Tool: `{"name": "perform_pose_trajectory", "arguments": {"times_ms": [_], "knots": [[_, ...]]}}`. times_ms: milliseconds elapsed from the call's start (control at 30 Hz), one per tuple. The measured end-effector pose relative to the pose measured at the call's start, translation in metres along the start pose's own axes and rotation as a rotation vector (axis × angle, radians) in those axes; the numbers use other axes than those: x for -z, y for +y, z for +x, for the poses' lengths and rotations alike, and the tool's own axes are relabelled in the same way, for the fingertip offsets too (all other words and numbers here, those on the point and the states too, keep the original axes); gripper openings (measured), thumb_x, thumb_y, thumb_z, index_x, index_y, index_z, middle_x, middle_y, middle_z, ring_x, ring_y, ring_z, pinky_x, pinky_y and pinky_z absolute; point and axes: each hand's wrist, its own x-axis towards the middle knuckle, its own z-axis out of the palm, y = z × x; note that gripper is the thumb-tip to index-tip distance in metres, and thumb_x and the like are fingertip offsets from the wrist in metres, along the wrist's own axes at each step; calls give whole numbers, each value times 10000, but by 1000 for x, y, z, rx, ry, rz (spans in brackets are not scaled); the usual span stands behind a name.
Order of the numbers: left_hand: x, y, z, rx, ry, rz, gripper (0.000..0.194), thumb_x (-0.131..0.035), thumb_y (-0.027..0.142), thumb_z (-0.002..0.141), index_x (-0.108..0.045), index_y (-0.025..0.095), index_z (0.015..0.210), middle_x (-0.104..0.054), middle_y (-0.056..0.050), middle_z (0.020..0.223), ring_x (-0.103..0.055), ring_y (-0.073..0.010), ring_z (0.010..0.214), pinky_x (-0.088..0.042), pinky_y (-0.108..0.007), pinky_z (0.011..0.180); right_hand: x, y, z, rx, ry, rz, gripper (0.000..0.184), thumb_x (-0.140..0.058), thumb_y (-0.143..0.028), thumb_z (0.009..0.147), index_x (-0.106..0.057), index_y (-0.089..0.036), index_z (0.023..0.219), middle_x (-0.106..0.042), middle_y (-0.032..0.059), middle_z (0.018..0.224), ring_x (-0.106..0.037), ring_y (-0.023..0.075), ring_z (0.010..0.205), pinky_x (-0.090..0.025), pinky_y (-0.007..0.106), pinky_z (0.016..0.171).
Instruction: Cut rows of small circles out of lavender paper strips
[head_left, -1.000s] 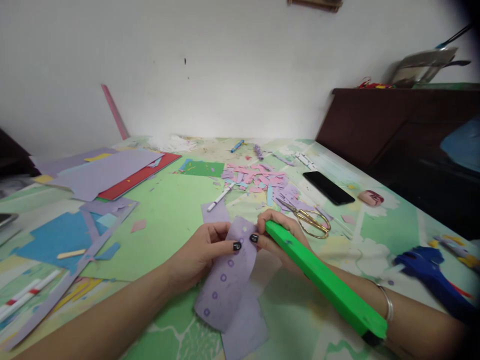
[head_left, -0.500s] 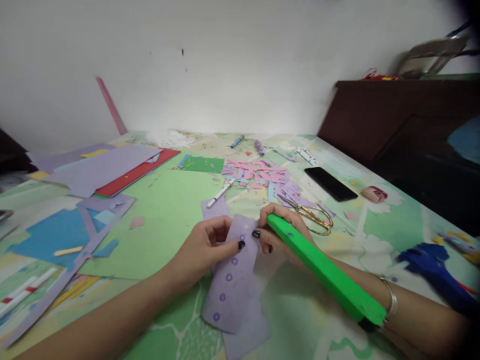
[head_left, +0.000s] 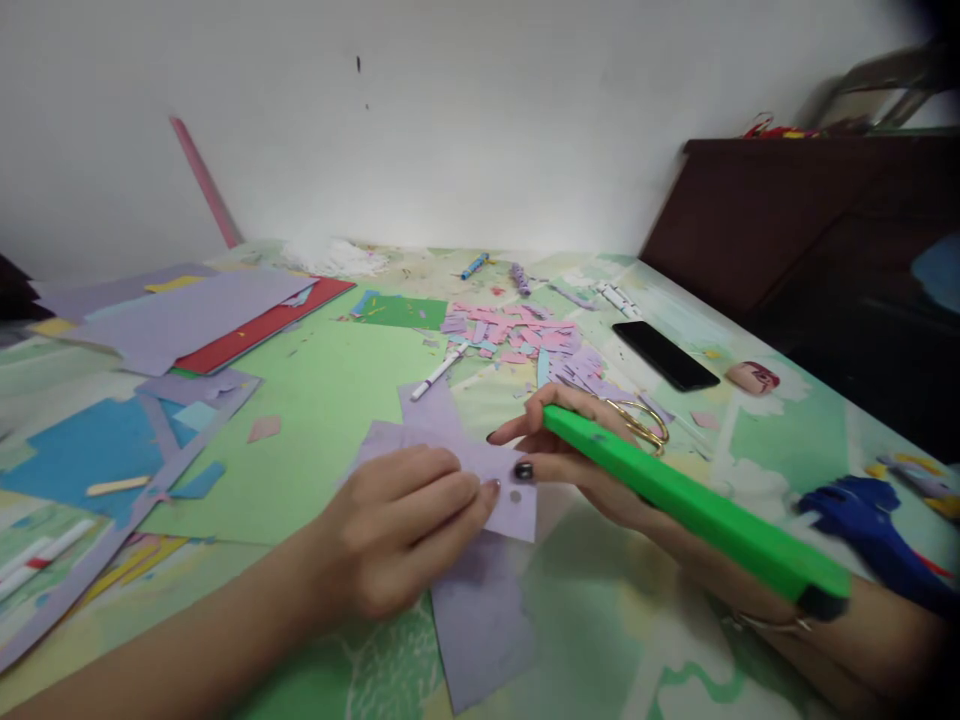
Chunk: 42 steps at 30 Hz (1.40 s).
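Observation:
A purple paper strip [head_left: 517,520] lies turned across the middle, with a small dark round spot near its right end. My left hand [head_left: 412,520] is closed over it, fingertips pinching the paper and covering much of it. My right hand [head_left: 570,450] grips a long bright green bar-shaped tool [head_left: 697,505] with a black end. The right thumb rests on the strip's right end, while the index finger is lifted slightly. Under the strip is another purple paper piece [head_left: 484,630]. Gold-handled scissors [head_left: 641,425] are partly hidden behind my right hand.
A white marker [head_left: 441,372] and pink and purple paper scraps [head_left: 514,330] lie beyond my hands. To the right are a black phone [head_left: 666,355] and a blue tool [head_left: 862,525]. Coloured sheets [head_left: 202,310] cover the left side, near a large green sheet [head_left: 322,400].
The purple strip has swung from lengthwise to crosswise, and its row of purple rings no longer shows. My left hand has rolled over on top of it. The green tool has shifted slightly right.

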Motion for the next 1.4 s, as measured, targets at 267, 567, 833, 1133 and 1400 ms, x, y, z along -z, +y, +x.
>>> {"name": "perform_pose_trajectory", "arguments": {"times_ms": [267,567,833,1133,1400], "knots": [[-22,3,-5,-62,-199,-45,226,-399,90,915,-620,128,945,-677,-105,826,-618,-205,771,-526,-352,663,14,14,11,-2,-37,-325,238,-730,-257,737,-516,-181,804,-689,46,864,-656,158,811,-534,307,751],[-19,10,-7,17,-273,-127,331,-345,55,902,-641,145,1020,-694,-99,860,-631,-217,826,-547,-369,707,21,24,14,-109,37,194,273,-611,-403,845,-424,-241,960,-702,21,827,-565,112,601,-434,237,570],[-21,15,-9,-29,-192,37,358,-322,39,885,-672,98,930,-729,-99,891,-633,-224,832,-470,-349,703,17,21,15,-109,63,13,277,-503,-517,899,-548,-250,960,-510,-50,531,-387,82,433,-190,216,422],[-27,25,-29,78,-238,15,374,-334,85,854,-631,142,1075,-665,-80,1057,-542,-245,1020,-421,-375,893,4,16,12,-247,110,-263,72,-713,-248,734,-709,-176,731,-679,10,662,-615,126,607,-479,213,525],[-30,23,-33,87,-178,15,334,-373,109,880,-641,137,1078,-667,-75,1057,-567,-230,1033,-461,-362,897,2,11,7,-162,35,-437,48,-666,-183,746,-710,-180,764,-659,-10,615,-583,97,524,-476,185,477]]}}
